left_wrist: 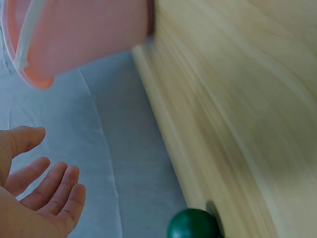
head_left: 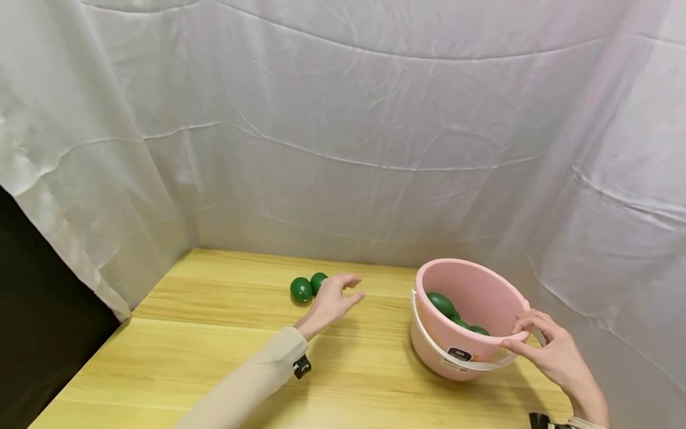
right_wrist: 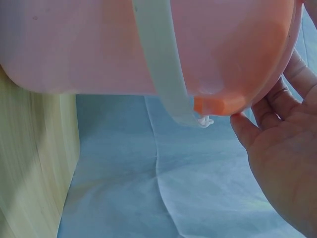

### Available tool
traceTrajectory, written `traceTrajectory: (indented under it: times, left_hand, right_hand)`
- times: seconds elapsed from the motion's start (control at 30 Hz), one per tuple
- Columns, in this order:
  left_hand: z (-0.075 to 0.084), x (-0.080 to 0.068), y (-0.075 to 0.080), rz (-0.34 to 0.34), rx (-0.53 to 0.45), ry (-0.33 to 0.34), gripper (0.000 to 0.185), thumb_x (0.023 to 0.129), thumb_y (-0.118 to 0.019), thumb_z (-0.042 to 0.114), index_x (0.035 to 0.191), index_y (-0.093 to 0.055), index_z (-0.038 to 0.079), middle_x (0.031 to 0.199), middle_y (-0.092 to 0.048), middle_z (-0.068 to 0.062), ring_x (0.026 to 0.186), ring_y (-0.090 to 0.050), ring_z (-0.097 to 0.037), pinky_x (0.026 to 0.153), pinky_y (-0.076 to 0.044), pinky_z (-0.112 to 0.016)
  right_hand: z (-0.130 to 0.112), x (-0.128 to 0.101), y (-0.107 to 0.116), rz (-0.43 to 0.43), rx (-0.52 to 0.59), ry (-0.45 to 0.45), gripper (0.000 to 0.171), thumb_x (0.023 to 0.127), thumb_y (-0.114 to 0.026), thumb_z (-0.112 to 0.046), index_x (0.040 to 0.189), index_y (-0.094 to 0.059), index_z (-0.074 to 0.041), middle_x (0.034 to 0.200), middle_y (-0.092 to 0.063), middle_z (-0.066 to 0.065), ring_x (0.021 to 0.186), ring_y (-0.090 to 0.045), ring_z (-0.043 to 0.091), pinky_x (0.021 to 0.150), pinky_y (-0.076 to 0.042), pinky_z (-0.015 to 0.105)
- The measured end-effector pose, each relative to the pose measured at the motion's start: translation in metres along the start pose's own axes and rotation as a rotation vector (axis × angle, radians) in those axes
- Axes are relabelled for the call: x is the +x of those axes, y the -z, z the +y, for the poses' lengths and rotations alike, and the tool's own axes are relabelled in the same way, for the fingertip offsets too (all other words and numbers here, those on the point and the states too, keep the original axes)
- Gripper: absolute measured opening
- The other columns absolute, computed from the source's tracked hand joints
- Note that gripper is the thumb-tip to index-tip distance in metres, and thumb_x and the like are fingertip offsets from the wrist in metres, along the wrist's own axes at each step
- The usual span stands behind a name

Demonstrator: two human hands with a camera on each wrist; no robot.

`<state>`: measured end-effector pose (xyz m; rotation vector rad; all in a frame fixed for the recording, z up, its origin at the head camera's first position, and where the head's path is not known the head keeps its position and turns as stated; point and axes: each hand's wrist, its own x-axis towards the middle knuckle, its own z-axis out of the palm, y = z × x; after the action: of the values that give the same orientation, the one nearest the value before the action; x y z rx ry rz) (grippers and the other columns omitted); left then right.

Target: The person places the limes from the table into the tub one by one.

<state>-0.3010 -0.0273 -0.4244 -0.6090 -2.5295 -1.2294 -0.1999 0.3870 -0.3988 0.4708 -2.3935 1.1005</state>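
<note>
A pink bucket [head_left: 485, 295] with a white handle [head_left: 429, 345] stands at the right of the table, several dark green, glossy, egg-shaped fruits [head_left: 441, 304] inside it. My right hand [head_left: 557, 351] pinches the bucket's right rim, thumb outside and fingers over the edge. Left of the bucket, my left hand [head_left: 331, 300] hovers over the table with nothing in it, thumb and fingers spread apart. Just beyond that hand lie two loose green fruits, one [head_left: 301, 291] in full sight and another [head_left: 318, 282] partly hidden behind the hand. The left wrist view catches one green fruit [left_wrist: 193, 224] at its bottom edge.
The light wooden table [head_left: 214, 345] ends at a pale cloth curtain [head_left: 343, 149] that hangs behind it and along both sides. A dark area [head_left: 43, 316] lies past the table's left edge.
</note>
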Motion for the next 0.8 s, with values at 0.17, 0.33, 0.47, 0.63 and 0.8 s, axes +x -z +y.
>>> traceTrajectory:
  times: [0.17, 0.33, 0.47, 0.63, 0.8]
  left_hand:
    - [-0.011, -0.004, 0.007, 0.031, 0.002, 0.024, 0.038, 0.091, -0.070, 0.021, 0.126, -0.065, 0.009, 0.125, -0.067, -0.010, 0.116, -0.062, -0.026, 0.097, -0.051, -0.044]
    - [-0.024, -0.008, 0.015, 0.045, 0.010, 0.072, 0.038, 0.091, -0.071, 0.021, 0.126, -0.064, 0.008, 0.125, -0.067, -0.010, 0.116, -0.062, -0.027, 0.095, -0.052, -0.044]
    - [-0.034, -0.010, 0.020, 0.059, 0.029, 0.121, 0.038, 0.091, -0.070, 0.021, 0.127, -0.064, 0.009, 0.126, -0.066, -0.010, 0.118, -0.061, -0.027, 0.096, -0.052, -0.044]
    - [-0.046, -0.012, 0.025, 0.082, 0.034, 0.161, 0.036, 0.090, -0.072, 0.018, 0.123, -0.066, 0.006, 0.122, -0.068, -0.013, 0.112, -0.065, -0.030, 0.090, -0.056, -0.042]
    - [-0.056, -0.012, 0.030, 0.096, 0.056, 0.204, 0.037, 0.089, -0.071, 0.014, 0.123, -0.064, 0.000, 0.121, -0.067, -0.018, 0.103, -0.066, -0.030, 0.082, -0.057, -0.039]
  right_hand:
    - [0.002, -0.001, 0.000, 0.004, 0.004, 0.003, 0.023, 0.074, -0.080, 0.006, 0.084, -0.062, -0.004, 0.105, -0.055, -0.016, 0.118, -0.044, -0.004, 0.099, -0.030, 0.001]
    - [0.003, -0.001, -0.001, -0.003, 0.001, -0.021, 0.022, 0.075, -0.080, 0.003, 0.086, -0.062, -0.002, 0.111, -0.053, -0.018, 0.125, -0.039, -0.007, 0.098, -0.029, -0.001]
    - [0.004, -0.002, -0.001, 0.001, 0.000, -0.016, 0.022, 0.075, -0.081, 0.003, 0.086, -0.063, -0.003, 0.110, -0.054, -0.018, 0.125, -0.040, -0.006, 0.098, -0.029, 0.000]
    - [0.004, 0.000, -0.002, 0.013, 0.001, 0.009, 0.023, 0.073, -0.081, 0.006, 0.084, -0.063, -0.004, 0.107, -0.055, -0.019, 0.123, -0.042, -0.003, 0.099, -0.029, 0.001]
    - [0.004, -0.001, -0.001, 0.009, 0.008, 0.010, 0.023, 0.073, -0.081, 0.006, 0.084, -0.063, -0.004, 0.107, -0.055, -0.018, 0.121, -0.044, -0.002, 0.099, -0.030, 0.001]
